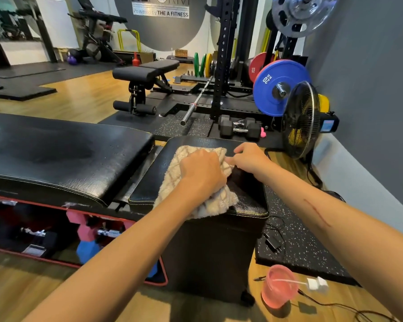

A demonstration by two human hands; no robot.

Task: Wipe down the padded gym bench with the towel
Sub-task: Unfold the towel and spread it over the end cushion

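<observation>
Two bare forearms reach forward from the bottom edge toward a black padded bench (56, 154). Nearest, on the wood floor just right of the bench's boxy end, stands a pink plastic cup (278, 287) with a white cord draped across its rim to a white plug (316, 284); what the cup contains cannot be made out. Beside it lies a black speckled floor mat (298, 247) with a black charger and cable on it.

The left hand (201, 173) is clenched on a beige towel (196, 182) with a faint grid pattern, pressing it onto the bench's small seat pad (249, 201). The towel spreads under and around the hand — one corner hangs over the pad's near edge. The right hand (250, 158), just right of the left, pinches the towel's right edge with curled fingers.

Left of the seat pad stretches the bench's long back pad, glossy in patches. Under it, an open red-edged compartment holds pink and blue dumbbells (84, 233).

Beyond the bench lie black dumbbells (240, 129) and a steel barbell (197, 101); to the right — a black floor fan (300, 119) and a blue weight plate (275, 87). Farther back stands a second black bench (147, 70).
</observation>
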